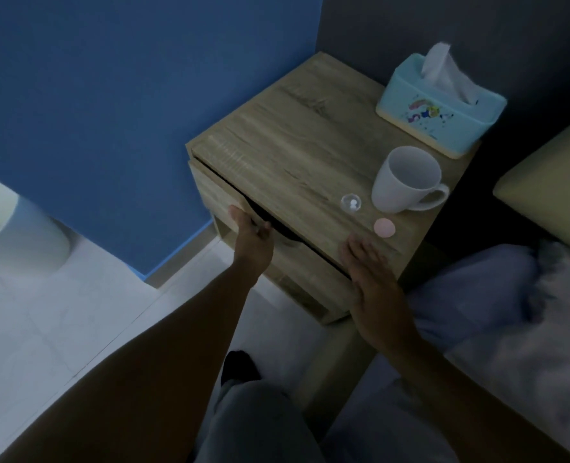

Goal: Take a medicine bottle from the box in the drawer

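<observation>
Left hand (252, 233) hooks its fingers over the drawer (210, 195) front's top edge, grip curled on it; drawer barely open. Right hand (370, 279) lies flat and spread on the table (277, 135) edge, holding nothing. Box and medicine bottle are hidden inside the drawer. Bottle is likely light, rigid, smooth; grasp around its body. On top: one mug (407, 178), one tissue box (440, 105), one clear cap (351, 202), one pink disc (384, 227).

The drawer (230, 198) interior is dark, its contents hidden; left fingers (265, 230) curl out of sight.
</observation>
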{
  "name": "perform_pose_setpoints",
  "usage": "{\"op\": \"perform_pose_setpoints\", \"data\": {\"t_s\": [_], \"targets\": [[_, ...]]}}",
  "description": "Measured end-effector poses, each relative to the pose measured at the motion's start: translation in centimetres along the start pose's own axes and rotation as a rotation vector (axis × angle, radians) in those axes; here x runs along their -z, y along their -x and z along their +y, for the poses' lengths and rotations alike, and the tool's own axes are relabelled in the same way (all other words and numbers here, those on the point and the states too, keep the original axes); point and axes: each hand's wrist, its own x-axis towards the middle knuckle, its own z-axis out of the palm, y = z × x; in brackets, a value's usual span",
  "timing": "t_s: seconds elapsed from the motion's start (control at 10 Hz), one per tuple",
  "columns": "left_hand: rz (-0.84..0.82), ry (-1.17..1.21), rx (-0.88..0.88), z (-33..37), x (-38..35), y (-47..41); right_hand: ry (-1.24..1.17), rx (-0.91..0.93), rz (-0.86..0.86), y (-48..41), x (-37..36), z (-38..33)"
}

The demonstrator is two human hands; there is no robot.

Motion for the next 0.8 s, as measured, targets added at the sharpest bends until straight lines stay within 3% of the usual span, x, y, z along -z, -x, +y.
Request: {"op": "perform_pose_setpoints", "data": {"t_s": [0.3,0.4,0.5,0.6,0.8], "targets": [[-0.056,-0.078,0.061,1.0,-0.5,-1.8,-0.004,-0.048,-0.038,-0.1,0.5,-0.6],[-0.132,-0.086,0.095,1.4,0.5,-2.0,-0.001,-0.057,-0.040,-0.3,0.3,-0.6],[-0.222,-0.242,0.122,1.8,2.8,-1.3,-0.020,-0.103,-0.091,-0.5,0.4,-0.5],[-0.258,-0.366,0.104,2.5,4.7,0.6,-0.019,-0.129,-0.172,-0.8,1.0,-0.8],[-0.234,-0.615,-0.121,6.8,7.3,6.5,-0.013,-0.193,-0.271,-1.4,4.2,-3.9]]}}
